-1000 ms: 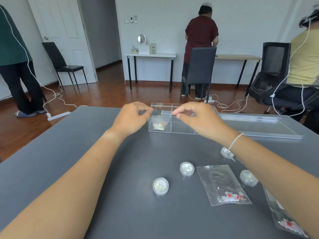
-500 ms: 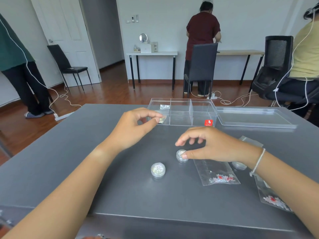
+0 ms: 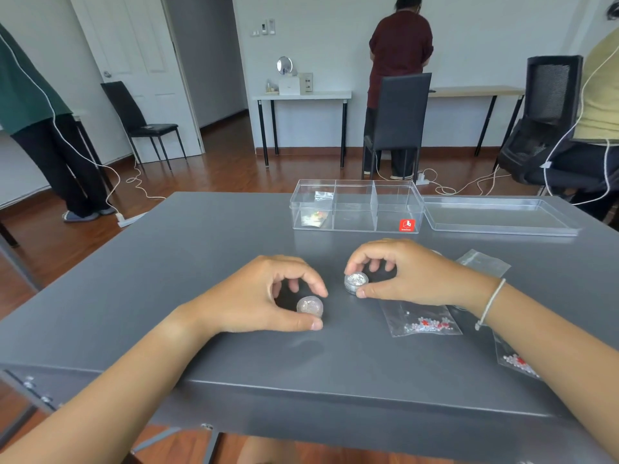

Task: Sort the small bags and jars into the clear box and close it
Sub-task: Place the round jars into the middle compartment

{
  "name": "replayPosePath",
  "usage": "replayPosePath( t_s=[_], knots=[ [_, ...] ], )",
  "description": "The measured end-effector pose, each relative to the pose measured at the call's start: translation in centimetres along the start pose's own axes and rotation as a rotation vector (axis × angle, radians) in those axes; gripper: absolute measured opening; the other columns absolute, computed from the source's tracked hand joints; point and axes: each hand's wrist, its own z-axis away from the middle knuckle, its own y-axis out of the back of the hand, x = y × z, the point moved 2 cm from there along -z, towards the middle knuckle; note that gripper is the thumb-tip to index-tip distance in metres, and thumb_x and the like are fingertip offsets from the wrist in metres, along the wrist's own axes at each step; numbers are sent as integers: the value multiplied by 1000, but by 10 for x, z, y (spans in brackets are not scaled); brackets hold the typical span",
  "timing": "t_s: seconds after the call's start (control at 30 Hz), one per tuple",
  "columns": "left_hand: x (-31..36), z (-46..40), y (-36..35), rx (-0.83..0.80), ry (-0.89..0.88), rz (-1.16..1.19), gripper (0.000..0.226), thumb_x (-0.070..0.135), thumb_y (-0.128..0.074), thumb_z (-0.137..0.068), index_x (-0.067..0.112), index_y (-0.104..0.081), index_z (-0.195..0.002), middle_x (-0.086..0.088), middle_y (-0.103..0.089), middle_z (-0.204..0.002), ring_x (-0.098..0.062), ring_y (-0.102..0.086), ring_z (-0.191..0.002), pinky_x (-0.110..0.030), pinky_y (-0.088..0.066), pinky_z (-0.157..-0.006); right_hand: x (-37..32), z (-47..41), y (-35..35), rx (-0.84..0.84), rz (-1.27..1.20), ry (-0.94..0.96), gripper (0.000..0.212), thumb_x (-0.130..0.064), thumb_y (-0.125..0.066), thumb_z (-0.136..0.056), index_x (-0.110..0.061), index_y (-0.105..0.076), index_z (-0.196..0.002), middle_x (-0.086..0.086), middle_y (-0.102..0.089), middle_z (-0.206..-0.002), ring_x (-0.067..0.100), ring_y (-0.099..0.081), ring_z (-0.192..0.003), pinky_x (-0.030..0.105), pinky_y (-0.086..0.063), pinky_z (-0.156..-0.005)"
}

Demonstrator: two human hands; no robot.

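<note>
Both hands back from clear plastic divided box [image 3: 356, 209]; left hand [image 3: 268, 296] now pinches pinkish round glitter jar [image 3: 310, 306], right hand [image 3: 402, 272] pinches silver glitter jar [image 3: 356, 282]; jars go next

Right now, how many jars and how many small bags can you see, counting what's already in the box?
Jars: 2, one in the left hand, one in the right hand.
Small bags: 4, one in the clear box, three on the table.
Total: 6; more may be hidden under the right arm.

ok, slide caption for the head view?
Each hand pinches a glitter jar; open clear box behind.
</note>
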Motion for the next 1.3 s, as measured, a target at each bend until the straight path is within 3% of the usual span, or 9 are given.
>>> replayPosePath(
  t_s=[0.13, 0.33, 0.5, 0.67, 0.87, 1.1, 1.23, 1.3],
  knots=[
    [1, 4, -1, -8, -17, -48, 28, 38, -77, -60, 37, -63, -84, 19, -62, -94, -8, -49, -84, -9, -33, -66, 3, 0, 0, 24, -11, 3, 16, -29, -71, -73, -39, -61, -80, -20, -64, -89, -8, -48, -79, 0, -34, -69],
    [-3, 5, -1, 47, -19, -32, 22, 21, -78, -67, 31, -65, -81, 23, -62, -83, -4, -48, -77, -5, -33, -64, 6, -2, 1, 46, -23, 3, 12, -31, -71, -72, -36, -62, -79, -21, -63, -85, -4, -49, -79, 3, -36, -68],
    [-6, -2, 3, 101, -34, -30, 18, 20, -77, -69, 29, -66, -79, 30, -61, -76, 2, -48, -72, -6, -35, -61, 9, -3, 4, 78, -38, -9, 13, -34, -70, -71, -38, -61, -79, -30, -61, -81, -4, -50, -79, 8, -37, -67],
    [-5, -18, 13, 177, -62, -18, 17, 32, -73, -66, 27, -65, -80, 21, -64, -79, -2, -48, -75, -16, -37, -57, 10, -5, 17, 148, -51, -9, 11, -35, -70, -71, -40, -61, -77, -37, -58, -79, -6, -49, -80, 6, -37, -66],
    [2, -53, 27, 265, -114, -1, 12, 23, -76, -71, 28, -66, -75, 31, -61, -72, 6, -47, -55, -5, -35, -54, 11, -13, 41, 260, -54, 28, 16, -25, -72, -73, -36, -60, -72, -44, -55, -71, -13, -48, -65, 1, -35, -60],
    [0, -114, 48, 339, -105, 18, 9, 26, -74, -71, 27, -66, -74, 26, -65, -74, -1, -43, -59, -5, -36, -58, 23, -40, 76, 410, -100, -1, 14, -24, -73, -73, -32, -61, -71, -26, -63, -74, 1, -51, -64, 4, -38, -58],
    [-5, -153, 55, 301, -40, -14, 9, 24, -73, -72, 28, -65, -71, 17, -67, -79, 1, -43, -46, -4, -35, -51, 34, -57, 91, 467, -116, -67, 10, -29, -72, -74, -31, -62, -71, -17, -66, -81, 11, -52, -64, 19, -43, -65],
    [-11, -171, 54, 255, -1, -57, 6, 20, -72, -73, 22, -66, -74, 13, -67, -80, 7, -51, -51, -5, -36, -53, 40, -65, 96, 493, -132, -93, 10, -30, -72, -74, -29, -62, -71, -14, -67, -82, 10, -51, -62, 21, -43, -66]
  ],
)
